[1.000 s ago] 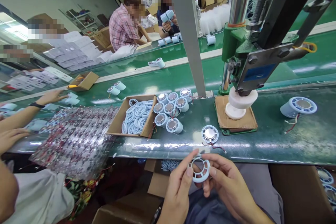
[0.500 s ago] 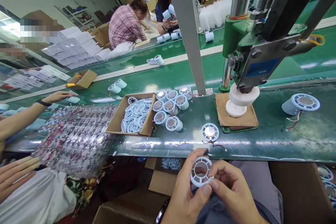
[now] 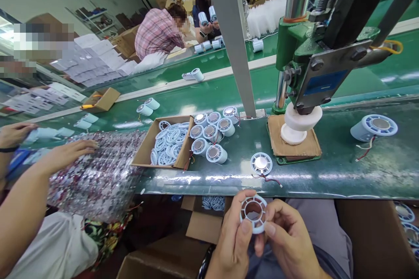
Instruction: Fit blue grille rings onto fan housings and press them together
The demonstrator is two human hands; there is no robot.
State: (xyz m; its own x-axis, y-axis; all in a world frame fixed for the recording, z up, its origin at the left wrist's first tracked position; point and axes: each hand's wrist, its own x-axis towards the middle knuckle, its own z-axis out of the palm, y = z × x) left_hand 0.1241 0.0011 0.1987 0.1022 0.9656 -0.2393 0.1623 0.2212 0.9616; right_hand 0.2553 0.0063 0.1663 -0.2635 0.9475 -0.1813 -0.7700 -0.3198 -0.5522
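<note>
A green work surface (image 3: 330, 178) ran across the view, and on its right part stood a green hand press (image 3: 327, 80), which had a white round pressing head (image 3: 303, 117) over a brown cardboard pad (image 3: 310, 147). Farther to the left was an open cardboard box (image 3: 186, 144) with many light-blue rings (image 3: 172, 141) heaped in it, and just beside the box stood a group of speaker-like cylinders (image 3: 215, 154)

The two hands were in front of the near edge of the work surface. The left hand (image 3: 234, 231) pinched a spoked ring (image 3: 257, 228) at its left side, between thumb and index finger; the right hand (image 3: 288, 231) pinched the right edge of it, the other fingers curled. How firmly they pressed, I could not tell

The ring was thus in the air between both hands, tilted towards the camera. It seemed light and rather stiff, like moulded plastic, and perhaps a little slippery. The thin spokes looked the most fragile, so the thicker outer rim seemed the better place to hold, at two opposite sides. It was pale blue, with a round open centre and short spokes around. Beyond it lay one round speaker-like unit (image 3: 261, 163) with thin wires (image 3: 272, 180)
</note>
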